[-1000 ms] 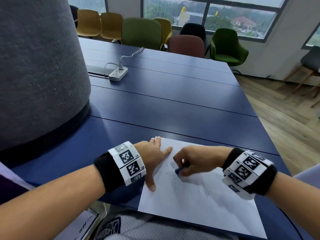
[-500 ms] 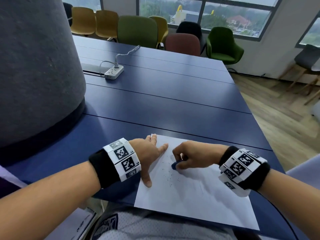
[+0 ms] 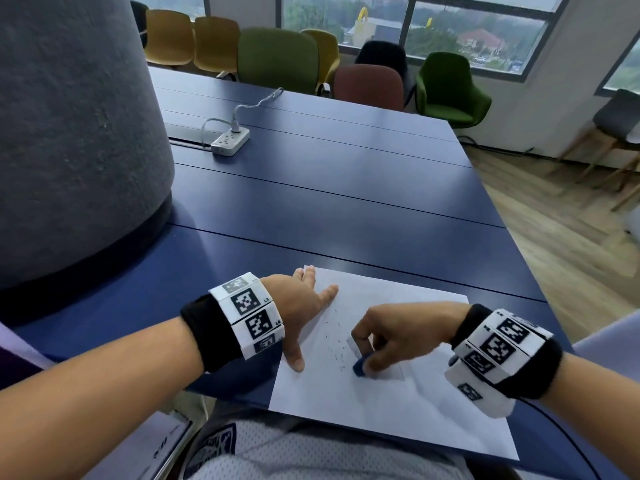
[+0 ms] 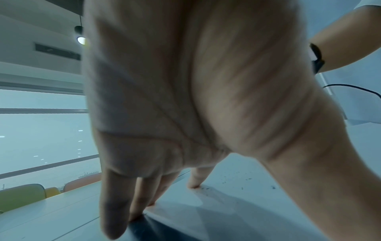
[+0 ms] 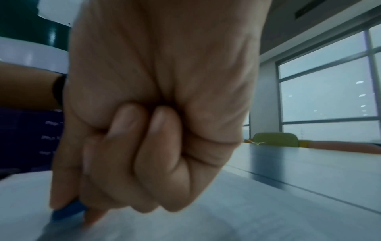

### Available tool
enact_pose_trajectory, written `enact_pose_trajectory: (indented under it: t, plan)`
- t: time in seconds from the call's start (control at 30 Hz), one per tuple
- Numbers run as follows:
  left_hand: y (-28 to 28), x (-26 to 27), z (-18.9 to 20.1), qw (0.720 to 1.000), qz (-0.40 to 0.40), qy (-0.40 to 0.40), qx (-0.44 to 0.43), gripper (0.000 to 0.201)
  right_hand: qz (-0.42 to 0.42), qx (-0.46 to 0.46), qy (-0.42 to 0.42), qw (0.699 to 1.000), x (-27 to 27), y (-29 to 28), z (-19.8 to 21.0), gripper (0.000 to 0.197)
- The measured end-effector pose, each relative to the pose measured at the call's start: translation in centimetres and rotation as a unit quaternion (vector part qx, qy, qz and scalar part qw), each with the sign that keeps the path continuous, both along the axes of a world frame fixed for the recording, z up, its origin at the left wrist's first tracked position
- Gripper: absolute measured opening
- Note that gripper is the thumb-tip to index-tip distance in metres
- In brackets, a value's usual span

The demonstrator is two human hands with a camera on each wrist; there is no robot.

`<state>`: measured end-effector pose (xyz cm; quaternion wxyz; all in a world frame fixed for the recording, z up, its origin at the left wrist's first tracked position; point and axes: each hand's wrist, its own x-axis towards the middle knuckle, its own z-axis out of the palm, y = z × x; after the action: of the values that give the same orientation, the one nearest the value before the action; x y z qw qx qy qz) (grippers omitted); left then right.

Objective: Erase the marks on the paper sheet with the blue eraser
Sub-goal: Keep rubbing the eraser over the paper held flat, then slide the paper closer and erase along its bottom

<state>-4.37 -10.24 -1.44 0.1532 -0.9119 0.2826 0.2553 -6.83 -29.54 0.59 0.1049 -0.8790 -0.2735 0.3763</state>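
A white power strip [image 3: 230, 140] with its cord lies on the blue table [image 3: 346, 202]; coloured chairs [image 3: 277, 57] line the far edge; a grey pillar [image 3: 69, 133] stands left.

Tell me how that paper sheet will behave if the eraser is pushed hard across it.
The paper sheet looks thin and floppy, so it would probably slide or buckle; the left hand presses its edge flat, likely for that reason. Its near edge overhangs the table, so it may bend there. The right hand pinches the blue eraser.
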Motion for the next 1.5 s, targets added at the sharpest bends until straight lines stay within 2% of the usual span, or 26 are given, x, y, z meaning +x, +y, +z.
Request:
enact_pose_trajectory:
  t: [0.07,0.13,0.3,0.43,0.53,0.63,0.7,0.83,0.9,1.0,1.07,1.17,1.27,1.37,1.43,1.47,1.5]
  plan:
    - [0.1,0.0,0.1,1.000,0.000,0.000,-0.007,0.147,-0.040,0.014,-0.045,0.998,0.9,-0.2,0.3,0.025]
    - [0.2,-0.1,0.1,1.000,0.003,0.002,-0.010,0.146,-0.036,0.023,-0.106,0.993,0.8,-0.1,0.4,0.025]
    - [0.2,0.0,0.2,1.000,0.005,0.012,-0.014,0.145,0.006,0.019,-0.090,0.996,-2.7,-0.2,0.4,0.021]
    - [1.0,0.0,0.2,0.998,0.019,0.024,-0.048,0.145,-0.076,0.005,-0.234,0.969,-5.3,-2.3,0.6,0.026]
    - [1.6,-0.2,0.1,0.997,0.029,0.022,-0.074,0.144,-0.150,-0.002,-0.290,0.945,-8.5,-4.4,0.4,0.033]
    - [2.0,-0.2,0.3,0.995,0.027,0.026,-0.088,0.141,-0.213,0.028,-0.266,0.940,-11.4,-5.1,-0.7,0.051]
    - [2.2,-0.2,0.3,0.995,0.026,0.032,-0.094,0.141,-0.252,0.061,-0.223,0.940,-12.7,-4.9,-1.7,0.044]
    - [3.4,0.2,-0.3,0.990,0.035,0.049,-0.127,0.140,-0.314,0.118,-0.191,0.923,-13.5,-5.2,-3.6,0.052]
    - [4.0,0.2,-0.5,0.988,0.031,0.051,-0.144,0.137,-0.327,0.126,-0.184,0.918,-13.6,-5.4,-4.5,0.055]
    - [4.1,-0.2,-0.2,0.989,0.029,0.049,-0.136,0.124,-0.313,0.129,-0.191,0.921,-13.8,-5.4,-5.3,0.072]
    - [3.6,-0.9,0.0,0.992,0.021,0.040,-0.117,0.115,-0.319,0.122,-0.194,0.919,-13.9,-5.3,-5.3,0.065]
    - [2.0,-3.3,-0.4,0.992,-0.051,0.011,-0.111,0.105,-0.323,0.123,-0.187,0.919,-13.8,-5.2,-5.3,0.057]
    - [-0.3,-7.0,-1.9,0.975,-0.168,-0.001,-0.145,0.098,-0.323,0.143,-0.200,0.914,-13.9,-5.6,-6.0,0.073]
    - [-1.4,-9.7,-3.2,0.960,-0.225,0.018,-0.164,0.096,-0.329,0.152,-0.197,0.911,-13.9,-5.7,-6.1,0.065]
    - [-0.7,-10.1,-3.6,0.965,-0.190,0.011,-0.179,0.094,-0.324,0.160,-0.210,0.909,-13.9,-5.7,-5.8,0.080]
    - [0.0,-9.9,-3.7,0.973,-0.152,0.011,-0.172,0.093,-0.326,0.159,-0.211,0.908,-13.9,-5.7,-5.7,0.082]
    - [0.8,-9.5,-3.8,0.981,-0.108,0.011,-0.158,0.095,-0.327,0.158,-0.206,0.909,-14.0,-5.8,-5.7,0.077]
